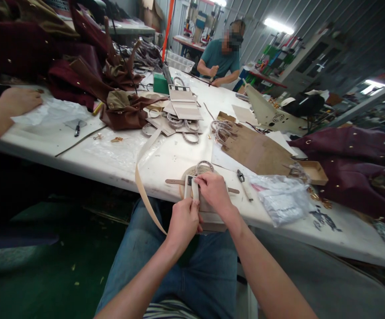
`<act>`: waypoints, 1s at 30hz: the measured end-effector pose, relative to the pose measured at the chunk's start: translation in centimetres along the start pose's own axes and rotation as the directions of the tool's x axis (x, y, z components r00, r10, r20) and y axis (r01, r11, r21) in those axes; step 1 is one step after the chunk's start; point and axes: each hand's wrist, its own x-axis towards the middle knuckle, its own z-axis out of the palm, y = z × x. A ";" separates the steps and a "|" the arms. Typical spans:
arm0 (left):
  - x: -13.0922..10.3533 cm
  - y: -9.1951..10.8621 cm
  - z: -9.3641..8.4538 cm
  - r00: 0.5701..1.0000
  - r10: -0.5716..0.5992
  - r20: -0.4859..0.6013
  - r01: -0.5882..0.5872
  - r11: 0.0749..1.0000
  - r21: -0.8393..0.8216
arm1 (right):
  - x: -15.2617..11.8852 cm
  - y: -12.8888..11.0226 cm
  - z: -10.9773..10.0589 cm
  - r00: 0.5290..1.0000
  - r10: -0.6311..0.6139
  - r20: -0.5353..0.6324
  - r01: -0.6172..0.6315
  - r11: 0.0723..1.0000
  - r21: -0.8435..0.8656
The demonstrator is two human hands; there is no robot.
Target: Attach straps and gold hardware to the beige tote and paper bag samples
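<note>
A beige flat panel [212, 218] with a ring-shaped handle [204, 165] at its far end lies at the table's front edge, partly over my lap. A pale strip [195, 191] runs along its left side. My left hand [185, 219] pinches the near end of this strip. Further up, my right hand [213, 190] has its fingers closed at the strip's far end, close to a dark patch on the panel. A brown strap [175, 181] pokes out from beneath on both sides. To the left, a long cream tape [142, 186] hangs over the table edge.
Similar panels with ring handles [186, 108] are stacked ahead. Pliers [241, 176], a clear plastic bag [279, 197] and a brown sheet [255, 148] lie to the right. Burgundy bags [355, 155] flank the table. One co-worker [222, 57] works opposite; another person's hand [21, 101] rests at left.
</note>
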 end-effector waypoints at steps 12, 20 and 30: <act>0.2 -0.3 -0.1 1.000 0.002 -0.006 -0.002 1.000 0.000 | 0.2 0.4 0.3 0.996 0.074 -0.057 -0.068 0.992 0.101; -0.1 -0.1 -0.3 0.999 -0.038 0.003 0.038 0.999 0.004 | -1.6 1.3 0.0 0.982 -0.188 0.024 0.184 0.976 0.119; -0.4 0.1 -0.9 0.970 0.221 -0.104 -0.184 0.941 0.283 | -0.6 1.3 -0.4 0.966 -0.230 0.120 0.220 0.971 0.092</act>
